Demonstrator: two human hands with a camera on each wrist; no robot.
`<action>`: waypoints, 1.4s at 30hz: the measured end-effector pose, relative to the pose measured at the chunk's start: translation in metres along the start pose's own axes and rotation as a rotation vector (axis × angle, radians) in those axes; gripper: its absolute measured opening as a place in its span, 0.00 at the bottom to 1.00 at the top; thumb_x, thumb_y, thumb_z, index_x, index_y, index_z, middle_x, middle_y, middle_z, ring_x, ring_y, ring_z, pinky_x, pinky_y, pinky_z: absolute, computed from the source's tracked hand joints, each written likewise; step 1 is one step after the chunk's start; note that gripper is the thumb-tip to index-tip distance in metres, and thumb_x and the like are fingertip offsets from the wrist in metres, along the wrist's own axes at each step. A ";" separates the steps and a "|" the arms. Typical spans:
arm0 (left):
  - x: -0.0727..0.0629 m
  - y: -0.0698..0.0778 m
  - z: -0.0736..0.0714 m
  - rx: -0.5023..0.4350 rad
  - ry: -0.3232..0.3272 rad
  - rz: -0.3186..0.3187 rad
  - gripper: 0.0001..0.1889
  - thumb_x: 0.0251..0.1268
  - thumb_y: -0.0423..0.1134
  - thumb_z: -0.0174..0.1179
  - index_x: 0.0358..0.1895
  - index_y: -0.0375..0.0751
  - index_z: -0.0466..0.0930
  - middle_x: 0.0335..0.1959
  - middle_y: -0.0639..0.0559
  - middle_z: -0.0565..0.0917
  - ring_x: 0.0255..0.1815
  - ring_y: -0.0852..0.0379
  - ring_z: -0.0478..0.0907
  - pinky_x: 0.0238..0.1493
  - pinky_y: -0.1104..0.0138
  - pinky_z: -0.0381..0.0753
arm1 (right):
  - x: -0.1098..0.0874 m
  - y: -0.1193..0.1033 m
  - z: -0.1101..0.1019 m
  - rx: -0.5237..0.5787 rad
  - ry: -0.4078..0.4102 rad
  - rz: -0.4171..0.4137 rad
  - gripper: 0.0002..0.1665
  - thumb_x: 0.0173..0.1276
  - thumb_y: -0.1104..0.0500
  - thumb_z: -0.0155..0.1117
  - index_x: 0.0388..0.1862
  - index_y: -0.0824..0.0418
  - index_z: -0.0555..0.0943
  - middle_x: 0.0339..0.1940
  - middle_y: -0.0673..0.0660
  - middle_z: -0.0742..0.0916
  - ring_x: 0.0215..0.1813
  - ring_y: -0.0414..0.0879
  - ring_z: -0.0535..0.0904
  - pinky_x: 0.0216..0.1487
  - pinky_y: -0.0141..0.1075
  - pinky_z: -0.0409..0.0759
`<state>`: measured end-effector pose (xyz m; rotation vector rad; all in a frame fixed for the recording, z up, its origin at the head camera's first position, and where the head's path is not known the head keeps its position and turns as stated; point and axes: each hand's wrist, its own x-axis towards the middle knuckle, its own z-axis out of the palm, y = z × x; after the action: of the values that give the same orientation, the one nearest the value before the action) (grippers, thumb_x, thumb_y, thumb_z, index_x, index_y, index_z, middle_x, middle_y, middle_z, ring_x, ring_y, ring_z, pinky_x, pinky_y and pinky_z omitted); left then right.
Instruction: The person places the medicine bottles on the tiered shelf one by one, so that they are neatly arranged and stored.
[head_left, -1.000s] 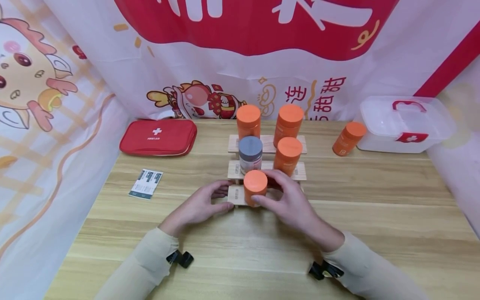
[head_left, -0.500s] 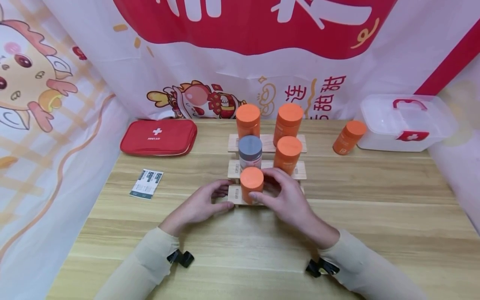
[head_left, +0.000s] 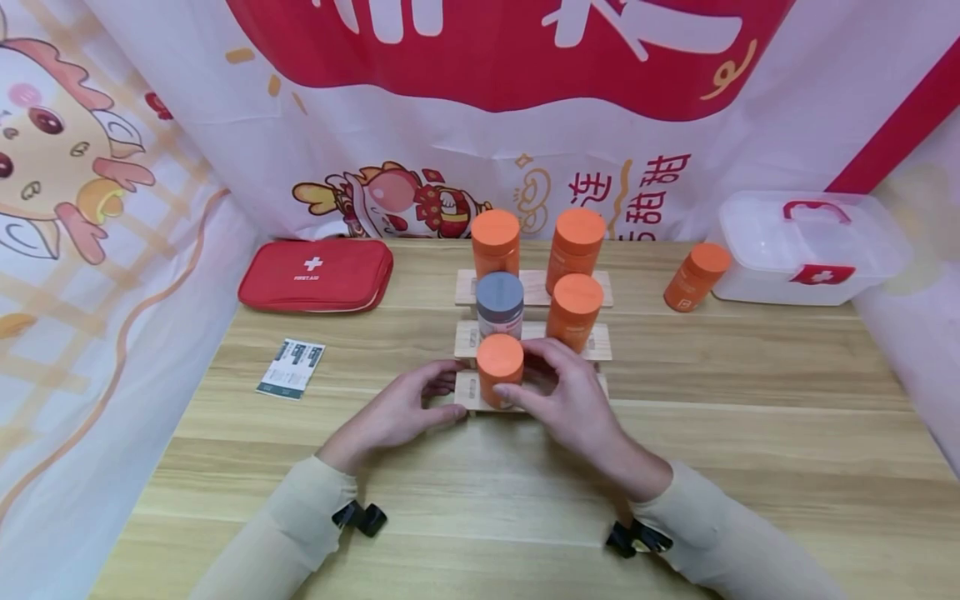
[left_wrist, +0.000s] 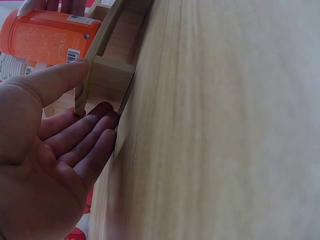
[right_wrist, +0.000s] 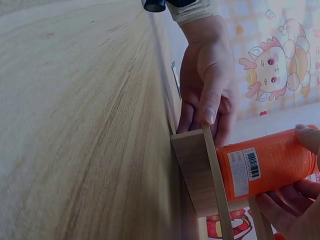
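A small three-step wooden rack (head_left: 467, 390) stands mid-table. On its lowest step, toward the left, is an orange supplement bottle (head_left: 500, 360). My right hand (head_left: 581, 412) grips that bottle from the right, thumb in front and fingers behind; in the right wrist view the bottle's base (right_wrist: 227, 172) is right at the step board. At the rack's left end, my left hand (head_left: 405, 406) pinches the lowest step, with thumb (left_wrist: 62, 80) on the board and fingers underneath. A grey-lidded bottle (head_left: 500, 300) and an orange bottle (head_left: 575, 312) occupy the middle step; two orange bottles (head_left: 496, 242) stand on the top step.
A red first aid pouch (head_left: 315, 275) lies at the back left, with a printed card (head_left: 291, 367) nearer the front. Toward the back right, another orange bottle (head_left: 696, 277) stands beside a clear-lidded first aid box (head_left: 810, 250). A printed cloth hangs behind the table.
The orange bottle in my right hand has shifted slightly left along the lowest step, the right hand moving with it. My left hand has stayed at the rack's end.
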<state>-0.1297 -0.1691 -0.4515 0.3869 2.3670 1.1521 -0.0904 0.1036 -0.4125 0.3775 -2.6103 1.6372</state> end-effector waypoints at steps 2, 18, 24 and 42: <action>0.000 0.000 0.000 -0.003 -0.001 0.004 0.37 0.71 0.48 0.74 0.80 0.54 0.71 0.78 0.51 0.77 0.76 0.47 0.78 0.81 0.45 0.75 | 0.000 0.000 0.001 -0.007 0.004 0.000 0.34 0.64 0.54 0.84 0.68 0.58 0.83 0.64 0.55 0.87 0.66 0.50 0.86 0.70 0.44 0.87; -0.003 0.002 0.001 -0.005 0.004 0.022 0.36 0.71 0.48 0.74 0.80 0.52 0.71 0.77 0.49 0.78 0.75 0.47 0.78 0.80 0.45 0.75 | -0.015 0.000 -0.011 -0.139 -0.033 -0.006 0.42 0.64 0.50 0.84 0.76 0.58 0.79 0.71 0.56 0.86 0.70 0.52 0.85 0.72 0.50 0.85; -0.002 0.002 0.001 0.008 0.011 0.010 0.37 0.71 0.48 0.74 0.80 0.50 0.71 0.75 0.48 0.79 0.75 0.46 0.78 0.81 0.43 0.73 | -0.031 0.005 -0.033 -0.096 -0.024 -0.059 0.36 0.66 0.57 0.83 0.72 0.56 0.82 0.67 0.54 0.89 0.66 0.50 0.87 0.68 0.46 0.87; 0.000 0.003 0.002 -0.001 0.002 0.009 0.37 0.72 0.48 0.73 0.80 0.50 0.70 0.76 0.48 0.79 0.76 0.45 0.77 0.82 0.43 0.73 | -0.049 0.047 -0.110 0.030 0.184 -0.182 0.34 0.63 0.81 0.73 0.69 0.70 0.81 0.65 0.67 0.88 0.64 0.35 0.86 0.67 0.25 0.83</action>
<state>-0.1285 -0.1667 -0.4503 0.3967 2.3690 1.1578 -0.0646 0.2300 -0.4134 0.4289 -2.3467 1.5723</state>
